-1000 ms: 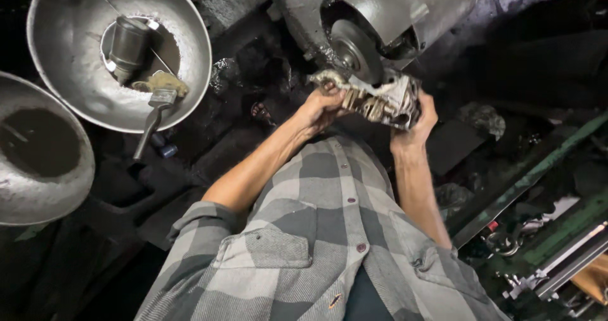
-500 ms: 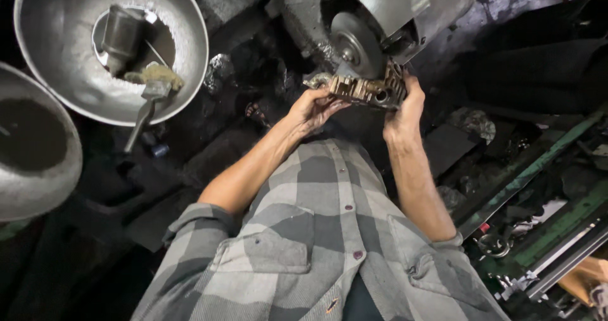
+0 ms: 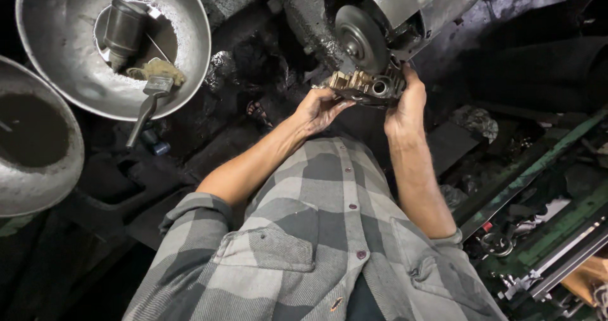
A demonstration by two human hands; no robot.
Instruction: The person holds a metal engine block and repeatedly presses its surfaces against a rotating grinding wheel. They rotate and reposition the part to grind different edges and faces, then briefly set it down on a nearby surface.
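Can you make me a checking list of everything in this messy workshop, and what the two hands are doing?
Surface: dark, oily ground, grimy all over.
Job's things: greasy metal part held up against the big grey machine housing, just under its round disc.
Clutter: metal basin with a cylinder and a brush; second basin at the left edge.
Hands: left hand and right hand both grip the part.
Cables: nothing seen.
Surroundings: green metal rails and small tools at right.

Both hands (image 3: 364, 105) have raised the metal part (image 3: 367, 86), seemingly against the grinding wheel (image 3: 360, 37).
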